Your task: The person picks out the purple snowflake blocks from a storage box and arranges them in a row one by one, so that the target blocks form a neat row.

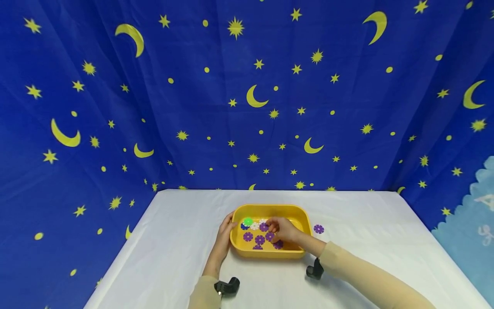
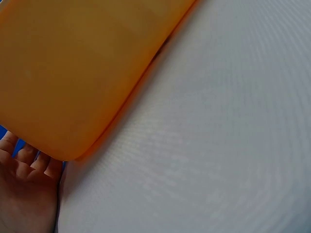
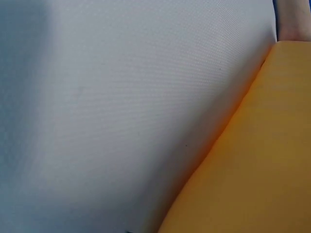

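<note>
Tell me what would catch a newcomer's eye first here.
A blue curtain with yellow moons and stars fills the background. Below, a yellow tub of colourful discs stands on the white table, left hand at its side, right hand over it. One purple disc lies right of the tub.

Inscriptions: none you can read. Right side, light-blue panel (image 1: pixel 459 240): pale marks (image 1: pixel 487 234), partly cut off by your head view's edge; whether letters or ornament, you cannot tell.
</note>
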### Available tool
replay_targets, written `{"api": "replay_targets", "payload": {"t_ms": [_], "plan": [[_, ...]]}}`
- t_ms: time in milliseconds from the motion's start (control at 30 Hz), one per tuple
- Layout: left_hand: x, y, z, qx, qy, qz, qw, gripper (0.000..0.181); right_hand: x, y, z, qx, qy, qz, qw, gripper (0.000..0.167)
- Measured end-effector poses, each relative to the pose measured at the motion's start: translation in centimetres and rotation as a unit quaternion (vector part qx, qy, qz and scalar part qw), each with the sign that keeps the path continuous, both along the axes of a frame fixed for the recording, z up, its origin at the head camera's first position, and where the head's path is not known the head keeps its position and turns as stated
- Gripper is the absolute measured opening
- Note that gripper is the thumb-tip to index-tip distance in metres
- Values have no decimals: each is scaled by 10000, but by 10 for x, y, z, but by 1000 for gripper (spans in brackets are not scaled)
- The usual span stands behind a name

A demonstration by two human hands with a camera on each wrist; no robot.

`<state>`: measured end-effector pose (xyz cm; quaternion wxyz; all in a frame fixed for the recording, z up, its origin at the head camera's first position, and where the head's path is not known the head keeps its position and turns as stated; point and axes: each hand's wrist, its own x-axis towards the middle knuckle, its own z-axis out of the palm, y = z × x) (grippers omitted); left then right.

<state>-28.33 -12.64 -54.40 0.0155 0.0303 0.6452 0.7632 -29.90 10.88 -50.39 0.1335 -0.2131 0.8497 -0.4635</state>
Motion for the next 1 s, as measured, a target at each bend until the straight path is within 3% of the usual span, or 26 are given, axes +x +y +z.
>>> {"api": "replay_targets", "payload": {"t_ms": [400, 600, 1000], "plan": [[3, 1, 1, -45, 16, 16, 10000, 51, 0, 1, -2, 128, 116, 139, 9998, 41], [3, 0, 2, -49, -15, -1, 10000, 51, 1, -1, 0, 335, 163, -221, 9991, 25], [3, 1, 3, -91, -52, 3, 9999, 51, 0, 3, 1, 25, -73, -538, 9985, 20]]}}
